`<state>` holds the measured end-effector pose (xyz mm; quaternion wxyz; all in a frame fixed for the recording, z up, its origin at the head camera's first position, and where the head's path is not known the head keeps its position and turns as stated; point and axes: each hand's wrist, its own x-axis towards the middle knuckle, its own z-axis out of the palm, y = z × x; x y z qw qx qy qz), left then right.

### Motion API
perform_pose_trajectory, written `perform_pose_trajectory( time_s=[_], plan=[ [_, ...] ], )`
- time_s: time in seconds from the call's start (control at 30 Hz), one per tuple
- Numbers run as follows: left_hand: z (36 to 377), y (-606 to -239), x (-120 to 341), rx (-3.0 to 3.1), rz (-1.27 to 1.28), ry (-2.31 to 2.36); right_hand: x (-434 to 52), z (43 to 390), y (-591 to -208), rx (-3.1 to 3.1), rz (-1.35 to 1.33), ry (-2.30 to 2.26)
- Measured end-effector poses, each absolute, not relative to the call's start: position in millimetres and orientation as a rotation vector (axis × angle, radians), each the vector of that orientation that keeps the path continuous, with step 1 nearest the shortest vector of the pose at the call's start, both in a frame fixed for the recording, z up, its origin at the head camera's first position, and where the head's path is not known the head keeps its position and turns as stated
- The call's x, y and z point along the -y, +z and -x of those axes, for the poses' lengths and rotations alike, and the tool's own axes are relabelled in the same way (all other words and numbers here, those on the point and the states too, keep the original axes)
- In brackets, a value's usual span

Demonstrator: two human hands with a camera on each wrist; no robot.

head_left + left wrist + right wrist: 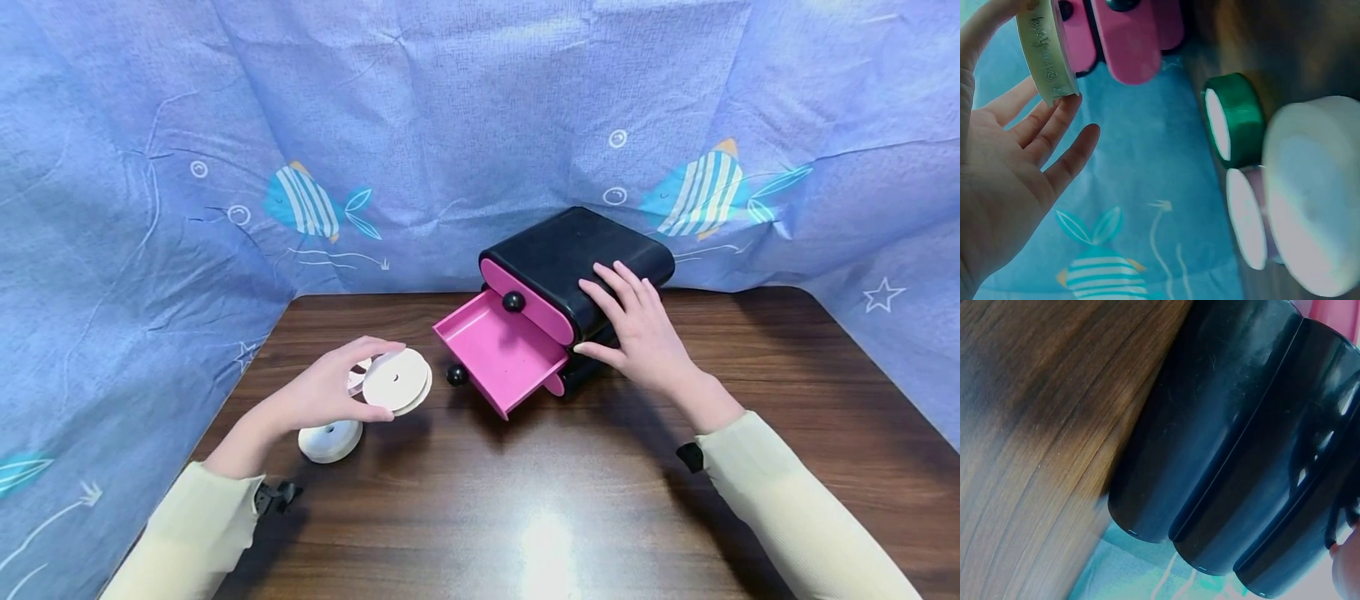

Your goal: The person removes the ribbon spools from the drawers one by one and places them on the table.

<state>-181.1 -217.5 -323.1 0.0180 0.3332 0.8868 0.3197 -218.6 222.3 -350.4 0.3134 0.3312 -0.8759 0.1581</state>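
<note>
My left hand (pixel 318 390) pinches a ribbon spool (pixel 396 380) between thumb and fingers, above the table and left of the pulled-out drawer. In the left wrist view, the held spool (pixel 1047 53) shows cream ribbon with printed lettering. A black cabinet (pixel 577 242) with pink drawer fronts stands at the back. One lower pink drawer (pixel 506 354) is pulled out, and nothing shows inside it. My right hand (pixel 645 337) rests on the cabinet's right side, fingers spread over its top edge. Only a fingertip (pixel 1347 569) of it appears in the right wrist view.
A white spool (pixel 330 442) lies on the wooden table (pixel 450 517) below my left hand. The left wrist view also shows a green ribbon spool (pixel 1241 119) and a pinkish one (pixel 1247 219). A blue fish-patterned cloth (pixel 450 125) hangs behind.
</note>
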Motion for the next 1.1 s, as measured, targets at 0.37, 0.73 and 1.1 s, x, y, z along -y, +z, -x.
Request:
perform_pose_trajectory(
  time_s=[0.37, 0.73, 1.1],
  plan=[
    [180, -358, 230, -2.729, -0.908, 0.993, -223, 218, -350, 2.311, -0.871, 0.415],
    [187, -377, 233, -2.782, -0.899, 0.719, -222, 217, -352, 2.315, -0.865, 0.417],
    [191, -381, 234, -2.789, -0.829, 0.611, -222, 217, -350, 2.322, -0.860, 0.417]
  ],
)
